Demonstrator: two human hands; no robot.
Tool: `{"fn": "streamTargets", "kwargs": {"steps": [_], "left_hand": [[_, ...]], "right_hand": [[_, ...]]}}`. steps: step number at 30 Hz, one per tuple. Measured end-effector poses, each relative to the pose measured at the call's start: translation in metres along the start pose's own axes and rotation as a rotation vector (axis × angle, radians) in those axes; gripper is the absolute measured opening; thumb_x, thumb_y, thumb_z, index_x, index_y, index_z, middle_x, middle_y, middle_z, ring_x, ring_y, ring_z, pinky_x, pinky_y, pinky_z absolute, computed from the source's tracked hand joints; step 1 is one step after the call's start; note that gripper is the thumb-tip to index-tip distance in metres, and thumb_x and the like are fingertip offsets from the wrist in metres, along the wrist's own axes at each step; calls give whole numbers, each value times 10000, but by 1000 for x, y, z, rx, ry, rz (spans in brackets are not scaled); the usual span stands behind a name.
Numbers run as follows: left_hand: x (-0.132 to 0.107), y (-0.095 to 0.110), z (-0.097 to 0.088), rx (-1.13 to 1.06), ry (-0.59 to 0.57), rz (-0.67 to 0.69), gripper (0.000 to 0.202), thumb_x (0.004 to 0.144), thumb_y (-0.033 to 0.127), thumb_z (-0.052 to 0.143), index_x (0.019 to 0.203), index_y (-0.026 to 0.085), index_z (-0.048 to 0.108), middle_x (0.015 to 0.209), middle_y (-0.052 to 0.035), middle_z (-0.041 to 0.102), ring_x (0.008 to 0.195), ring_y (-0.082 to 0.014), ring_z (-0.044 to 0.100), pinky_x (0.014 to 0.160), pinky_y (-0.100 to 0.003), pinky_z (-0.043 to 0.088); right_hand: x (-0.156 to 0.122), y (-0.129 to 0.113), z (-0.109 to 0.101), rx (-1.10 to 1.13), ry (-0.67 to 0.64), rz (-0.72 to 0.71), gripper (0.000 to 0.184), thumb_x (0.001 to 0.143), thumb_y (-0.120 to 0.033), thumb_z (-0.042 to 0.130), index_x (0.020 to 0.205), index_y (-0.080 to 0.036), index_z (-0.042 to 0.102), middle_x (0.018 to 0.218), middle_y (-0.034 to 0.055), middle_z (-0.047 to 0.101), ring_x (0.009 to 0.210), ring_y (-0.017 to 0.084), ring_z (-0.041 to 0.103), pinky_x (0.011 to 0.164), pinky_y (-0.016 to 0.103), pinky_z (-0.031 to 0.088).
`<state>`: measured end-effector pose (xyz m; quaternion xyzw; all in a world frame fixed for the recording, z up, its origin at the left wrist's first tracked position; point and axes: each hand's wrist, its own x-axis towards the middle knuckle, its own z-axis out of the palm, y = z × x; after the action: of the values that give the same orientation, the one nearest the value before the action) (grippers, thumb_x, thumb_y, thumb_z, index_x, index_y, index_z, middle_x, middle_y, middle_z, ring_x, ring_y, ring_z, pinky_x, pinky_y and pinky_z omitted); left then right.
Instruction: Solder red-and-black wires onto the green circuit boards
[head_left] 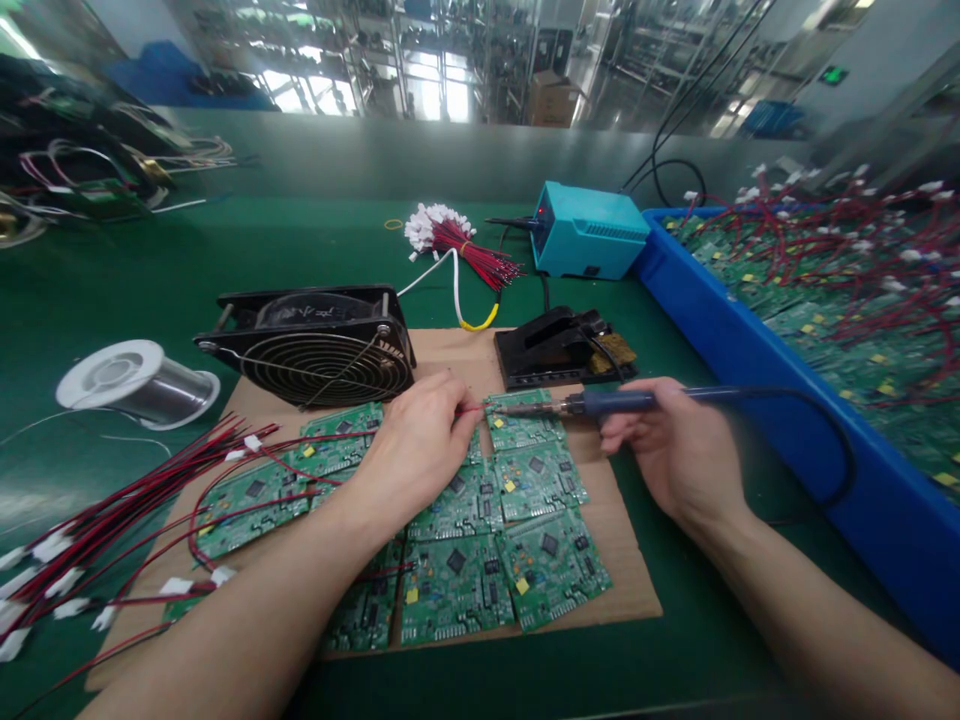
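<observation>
My left hand (420, 445) is closed in a pinch on a thin red wire (472, 411), holding its end at the top edge of a green circuit board (525, 428). My right hand (671, 450) grips a blue-handled soldering iron (622, 402), whose tip touches the same spot on that board. Several more green circuit boards (480, 560) lie in rows on a sheet of cardboard (626, 570) under my hands. Boards at the left (255, 495) have red and black wires attached.
A black fan (315, 345) stands behind the boards, with a solder spool (139, 380) to its left. An iron stand (559, 348), a teal soldering station (589, 230) and a red wire bundle (457, 240) sit behind. A blue bin (757, 370) of wired boards fills the right.
</observation>
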<state>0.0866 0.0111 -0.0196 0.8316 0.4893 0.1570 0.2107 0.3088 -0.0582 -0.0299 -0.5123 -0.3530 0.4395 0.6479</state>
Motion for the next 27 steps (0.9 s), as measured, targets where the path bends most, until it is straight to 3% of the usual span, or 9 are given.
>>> {"fn": "streamTargets", "kwargs": {"steps": [27], "left_hand": [[0, 1, 0, 13, 11, 11, 166, 864, 129, 579, 707, 176, 555, 728, -3, 572, 696, -169, 555, 670, -289, 410]], "right_hand": [[-1, 2, -5, -37, 12, 4, 264, 823, -426, 661, 805, -164, 637, 562, 23, 680, 454, 153, 627, 449, 250, 532]]}}
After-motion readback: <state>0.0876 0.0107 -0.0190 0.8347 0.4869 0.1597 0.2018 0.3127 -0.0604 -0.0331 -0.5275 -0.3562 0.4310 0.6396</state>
